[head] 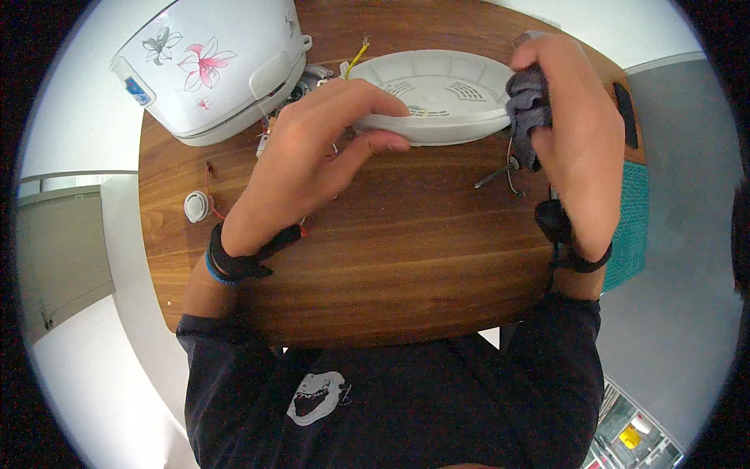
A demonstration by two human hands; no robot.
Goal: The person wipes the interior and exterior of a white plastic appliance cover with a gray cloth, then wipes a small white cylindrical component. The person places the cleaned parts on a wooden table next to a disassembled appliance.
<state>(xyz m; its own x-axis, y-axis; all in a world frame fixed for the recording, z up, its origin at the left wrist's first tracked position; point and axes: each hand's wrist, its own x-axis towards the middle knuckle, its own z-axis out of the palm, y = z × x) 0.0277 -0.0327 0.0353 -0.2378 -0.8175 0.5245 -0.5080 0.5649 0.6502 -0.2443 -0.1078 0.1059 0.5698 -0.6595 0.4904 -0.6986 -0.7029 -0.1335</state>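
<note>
A white round plastic base cover (433, 88) with vent slots is raised above the table, tilted on edge. My left hand (328, 135) pinches its near left rim between thumb and fingers. In my right hand (574, 111) is a bunched dark grey cloth (529, 111), pressed against the cover's right rim. A yellow wire (357, 57) sticks up by the cover's left edge. Below the cloth, a thin cable with a dark end piece (495, 176) shows; what it joins is hidden.
A white rice cooker body (217, 70) with flower prints stands at the back left, with loose wiring parts (304, 85) beside it. A small white round part (197, 206) with a red wire lies left on the wooden table (398, 252). A green mat (630, 223) and black phone-like object (626, 114) are right.
</note>
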